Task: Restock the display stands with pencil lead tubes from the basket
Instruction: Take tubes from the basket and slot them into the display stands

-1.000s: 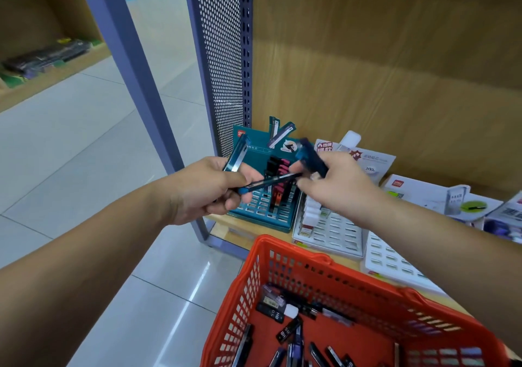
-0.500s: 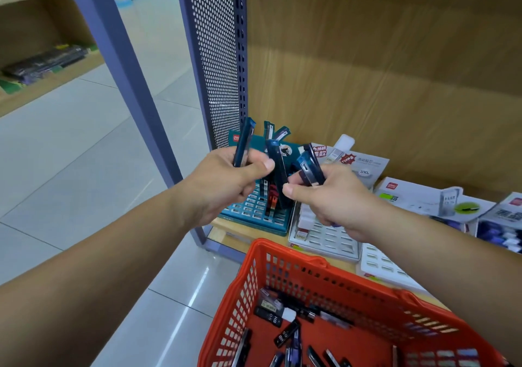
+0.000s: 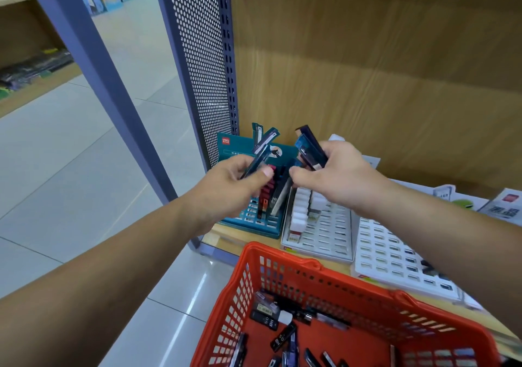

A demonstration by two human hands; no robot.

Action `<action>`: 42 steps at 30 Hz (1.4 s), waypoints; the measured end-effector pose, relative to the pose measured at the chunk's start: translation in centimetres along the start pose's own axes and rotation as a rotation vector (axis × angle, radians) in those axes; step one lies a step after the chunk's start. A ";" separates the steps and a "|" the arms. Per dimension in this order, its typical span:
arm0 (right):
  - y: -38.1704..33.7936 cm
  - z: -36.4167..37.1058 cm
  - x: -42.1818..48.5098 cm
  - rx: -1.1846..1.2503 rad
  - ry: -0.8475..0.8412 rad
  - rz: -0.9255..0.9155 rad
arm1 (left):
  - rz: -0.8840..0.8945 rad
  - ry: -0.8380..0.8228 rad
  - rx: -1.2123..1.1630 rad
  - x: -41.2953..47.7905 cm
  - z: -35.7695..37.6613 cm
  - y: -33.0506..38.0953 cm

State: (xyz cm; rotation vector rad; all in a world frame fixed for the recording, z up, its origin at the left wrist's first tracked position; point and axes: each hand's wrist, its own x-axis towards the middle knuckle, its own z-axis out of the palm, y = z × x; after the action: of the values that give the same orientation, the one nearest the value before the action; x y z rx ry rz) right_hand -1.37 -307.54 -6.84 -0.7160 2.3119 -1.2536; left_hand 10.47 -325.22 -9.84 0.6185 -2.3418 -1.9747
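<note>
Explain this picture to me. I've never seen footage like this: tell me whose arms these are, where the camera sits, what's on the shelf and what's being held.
There is no machine here: a person works with bare hands, and one camera worn on the head looks forward and down. The left hand pinches one dark tube; the right hand grips a bundle of tubes. Both are above a teal display stand on a wooden shelf, beside a white stand and a second white stand. Below, a red basket holds more loose tubes.
</note>
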 end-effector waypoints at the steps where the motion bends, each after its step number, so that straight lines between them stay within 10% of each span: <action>1: 0.3 -0.1 0.4 -0.039 0.016 0.001 | -0.065 0.023 -0.038 0.1 -0.2 -0.2; 42: 4.3 4.9 2.9 -0.564 -0.023 -0.036 | 0.106 0.155 0.185 0.5 -1.2 -2.9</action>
State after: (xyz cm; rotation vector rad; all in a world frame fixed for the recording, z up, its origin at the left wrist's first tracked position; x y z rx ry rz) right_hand -1.90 -310.48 -13.31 -0.9424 2.6616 -0.5876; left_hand 11.08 -326.83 -12.44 0.6168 -2.4236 -1.6182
